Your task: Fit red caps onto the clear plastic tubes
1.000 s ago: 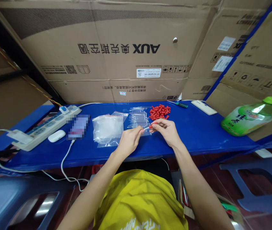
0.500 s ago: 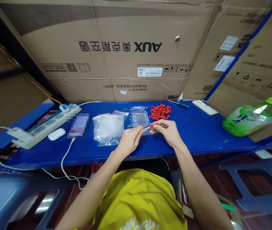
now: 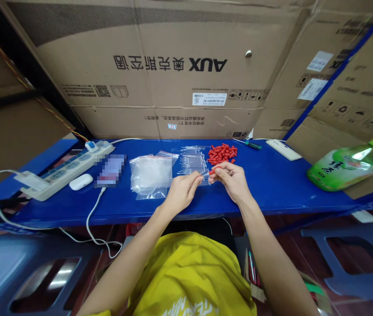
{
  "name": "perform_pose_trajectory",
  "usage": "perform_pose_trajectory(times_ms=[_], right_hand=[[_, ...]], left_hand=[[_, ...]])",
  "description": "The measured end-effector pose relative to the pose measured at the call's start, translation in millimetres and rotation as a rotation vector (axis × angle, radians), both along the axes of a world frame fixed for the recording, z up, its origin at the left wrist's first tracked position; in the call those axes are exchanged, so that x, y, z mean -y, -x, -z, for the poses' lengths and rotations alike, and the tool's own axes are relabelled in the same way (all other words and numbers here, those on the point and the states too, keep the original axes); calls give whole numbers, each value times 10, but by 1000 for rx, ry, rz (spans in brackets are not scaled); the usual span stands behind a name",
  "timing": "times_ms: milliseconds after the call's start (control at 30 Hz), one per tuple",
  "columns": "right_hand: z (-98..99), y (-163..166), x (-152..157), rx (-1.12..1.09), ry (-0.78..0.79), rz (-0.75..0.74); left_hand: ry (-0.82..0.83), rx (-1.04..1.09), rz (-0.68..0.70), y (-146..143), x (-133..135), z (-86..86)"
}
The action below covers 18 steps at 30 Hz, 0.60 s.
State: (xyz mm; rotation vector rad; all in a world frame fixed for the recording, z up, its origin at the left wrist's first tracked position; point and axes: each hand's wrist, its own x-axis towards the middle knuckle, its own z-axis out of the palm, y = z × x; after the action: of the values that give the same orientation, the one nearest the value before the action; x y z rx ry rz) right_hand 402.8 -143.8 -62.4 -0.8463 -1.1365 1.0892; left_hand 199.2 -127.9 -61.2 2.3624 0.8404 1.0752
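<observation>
Cardboard sheets (image 3: 170, 79) with upside-down printing stand behind the blue table (image 3: 278, 188) and fill most of the upper frame. On the left side of the frame, one white power strip (image 3: 74, 166) lies slantwise, and near it are a white case (image 3: 81, 181) and a phone (image 3: 110, 170) with a blurred screen. Left of the centre there is a stack of clear plastic bags (image 3: 151, 173). Just right of the bags is the left hand (image 3: 181, 191); its forearm rises slantwise from the bottom left, and thumb and index finger pinch a thin rod (image 3: 205, 175). Similar clear rods (image 3: 193, 159) lie behind the fingers. At the centre, between both hands, the rod points to a red piece (image 3: 215, 170); whether it is already inside, I cannot tell. Behind lies a pile of red pieces (image 3: 222, 153). The right hand (image 3: 231, 177), its forearm slanting up from the bottom right, pinches the red piece with thumb and forefinger. I judge that the step in hand is fitting these two together; the next move seems to call for keeping them in one line, with small, steady pressure. At the far right lies a green bottle (image 3: 344, 164).
</observation>
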Motion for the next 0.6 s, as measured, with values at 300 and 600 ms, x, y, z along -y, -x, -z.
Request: perform_pose_trajectory(times_ms=[300,600], right_hand=[[8,-146,-7,116,-76,62],[-47,-77,34,210,-100,121]], left_hand=[[44,-10,-20,8,2,1],[49,3,34,26,1,-15]])
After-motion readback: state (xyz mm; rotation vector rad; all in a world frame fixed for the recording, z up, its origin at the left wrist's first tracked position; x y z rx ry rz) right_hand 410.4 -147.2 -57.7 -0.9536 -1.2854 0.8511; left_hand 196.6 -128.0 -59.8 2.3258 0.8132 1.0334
